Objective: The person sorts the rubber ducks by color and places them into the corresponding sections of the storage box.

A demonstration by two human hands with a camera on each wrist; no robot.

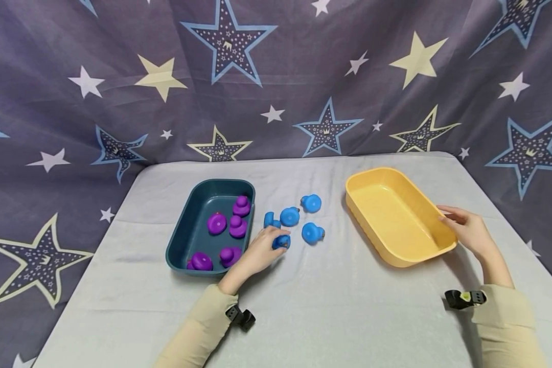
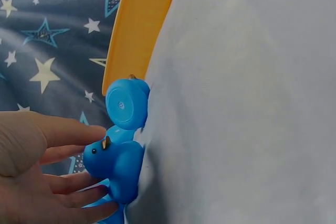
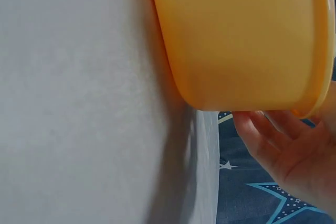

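Observation:
My left hand (image 1: 260,250) holds a blue rubber duck (image 1: 281,242) by its head, between thumb and fingers. In the left wrist view that duck (image 2: 118,163) shows its dark eye and gold beak, its body close to the cloth. Several more blue ducks (image 1: 290,216) lie around it, some with flat round bases turned up. On the right, my right hand (image 1: 471,232) grips the outer long rim of a yellow tub (image 1: 391,220), thumb over the edge. In the right wrist view its fingers (image 3: 257,135) lie against the tub's outer wall.
A dark teal tub (image 1: 184,230) stands left of the blue ducks, with several purple ducks (image 1: 217,223) inside it. Pale cloth covers the table (image 1: 349,306). A star-patterned curtain (image 1: 276,76) hangs behind and at the sides.

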